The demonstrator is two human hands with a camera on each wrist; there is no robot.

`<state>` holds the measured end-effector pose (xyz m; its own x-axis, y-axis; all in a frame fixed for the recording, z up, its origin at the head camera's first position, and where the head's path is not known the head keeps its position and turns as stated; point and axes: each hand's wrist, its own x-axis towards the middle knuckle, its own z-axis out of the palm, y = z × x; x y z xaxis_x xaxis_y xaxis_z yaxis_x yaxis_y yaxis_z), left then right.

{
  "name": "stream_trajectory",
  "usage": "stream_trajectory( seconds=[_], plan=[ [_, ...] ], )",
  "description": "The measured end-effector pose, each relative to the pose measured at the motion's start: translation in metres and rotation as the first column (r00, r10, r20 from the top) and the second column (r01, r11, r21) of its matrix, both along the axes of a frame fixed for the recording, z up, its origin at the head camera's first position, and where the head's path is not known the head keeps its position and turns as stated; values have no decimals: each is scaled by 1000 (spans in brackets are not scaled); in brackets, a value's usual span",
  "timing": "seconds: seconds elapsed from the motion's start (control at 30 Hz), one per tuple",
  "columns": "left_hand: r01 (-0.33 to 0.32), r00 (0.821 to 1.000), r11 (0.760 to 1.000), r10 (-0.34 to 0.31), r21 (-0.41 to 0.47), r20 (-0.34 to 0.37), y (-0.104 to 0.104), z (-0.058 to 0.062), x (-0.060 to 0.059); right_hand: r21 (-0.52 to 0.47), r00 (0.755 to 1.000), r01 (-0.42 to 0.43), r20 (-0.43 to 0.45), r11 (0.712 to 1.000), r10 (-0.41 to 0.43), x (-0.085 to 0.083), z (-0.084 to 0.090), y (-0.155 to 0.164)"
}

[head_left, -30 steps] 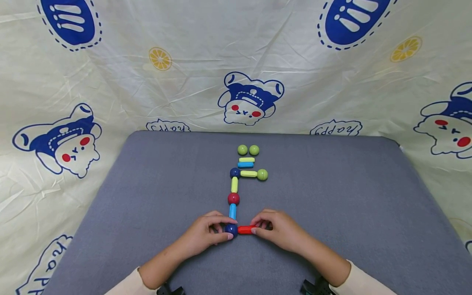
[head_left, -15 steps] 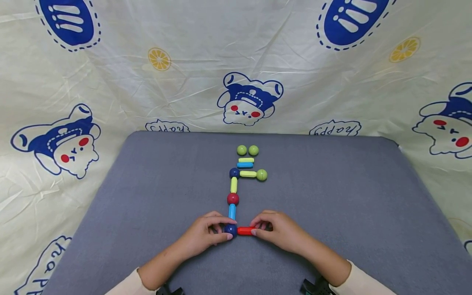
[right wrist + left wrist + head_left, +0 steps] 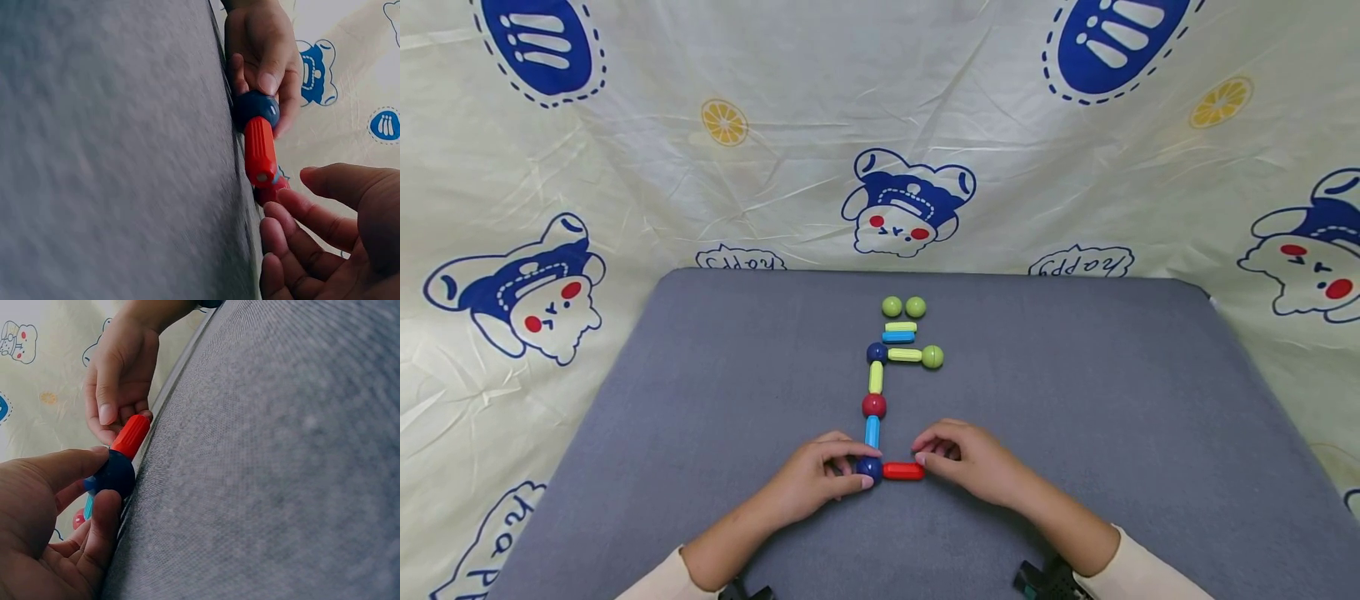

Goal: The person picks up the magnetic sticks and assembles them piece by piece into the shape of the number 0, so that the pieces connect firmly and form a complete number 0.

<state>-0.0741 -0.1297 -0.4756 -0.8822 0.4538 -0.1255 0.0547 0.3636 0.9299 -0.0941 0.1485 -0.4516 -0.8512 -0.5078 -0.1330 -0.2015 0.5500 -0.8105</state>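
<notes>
A chain of magnetic rods and balls lies on the grey mat (image 3: 1075,400). My left hand (image 3: 852,469) pinches the dark blue ball (image 3: 870,468) at the chain's near end between thumb and fingers. A red rod (image 3: 903,472) sticks out to the right of that ball. My right hand (image 3: 934,455) hovers at the rod's right end with loosely curled fingers and holds nothing. The right wrist view shows the red rod (image 3: 260,150) joined to the blue ball (image 3: 256,107), with the right fingers (image 3: 306,228) just off it. The left wrist view shows the ball (image 3: 112,475) in my grip.
From the near ball the chain runs away through a blue rod (image 3: 872,431), a red ball (image 3: 874,406) and a yellow-green rod (image 3: 876,377), then turns right to a green ball (image 3: 932,357). Two loose rods (image 3: 899,332) and two green balls (image 3: 903,307) lie behind. Printed cloth (image 3: 880,125) surrounds the mat.
My right hand has let go of the red rod and drawn slightly back from it. The left hand and the chain have stayed put.
</notes>
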Motion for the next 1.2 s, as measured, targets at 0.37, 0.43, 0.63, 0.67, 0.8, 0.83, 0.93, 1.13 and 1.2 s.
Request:
stream_trajectory(
  seconds=[0.37,0.43,0.63,0.67,0.8,0.83,0.93,1.13,1.2],
  plan=[
    [-4,1000,1000,4,-2,13,0,-1,0,-75,985,141,-93,987,-148,-26,2,15],
    [-4,1000,1000,4,-3,18,0,-1,0,-90,977,168,-120,982,-178,-32,3,17],
    [-6,1000,1000,6,-3,28,0,-2,-1,-137,953,217,-186,967,-240,-50,8,19],
    [-7,1000,1000,7,-2,30,0,-2,-1,-141,950,221,-193,965,-245,-53,9,19],
    [-8,999,1000,8,0,34,0,-1,0,-145,941,238,-211,960,-265,-67,11,20],
    [-8,999,1000,8,0,34,0,-1,0,-144,938,243,-217,959,-270,-70,11,20],
    [-8,999,1000,8,-3,32,0,-1,0,-136,928,262,-235,956,-288,-81,9,21],
    [-5,999,1000,5,-7,34,0,-2,-1,-84,915,294,-262,952,-306,-101,5,21],
    [-5,999,1000,5,-8,33,0,-2,0,-66,916,302,-257,951,-308,-106,4,20]
  ],
)
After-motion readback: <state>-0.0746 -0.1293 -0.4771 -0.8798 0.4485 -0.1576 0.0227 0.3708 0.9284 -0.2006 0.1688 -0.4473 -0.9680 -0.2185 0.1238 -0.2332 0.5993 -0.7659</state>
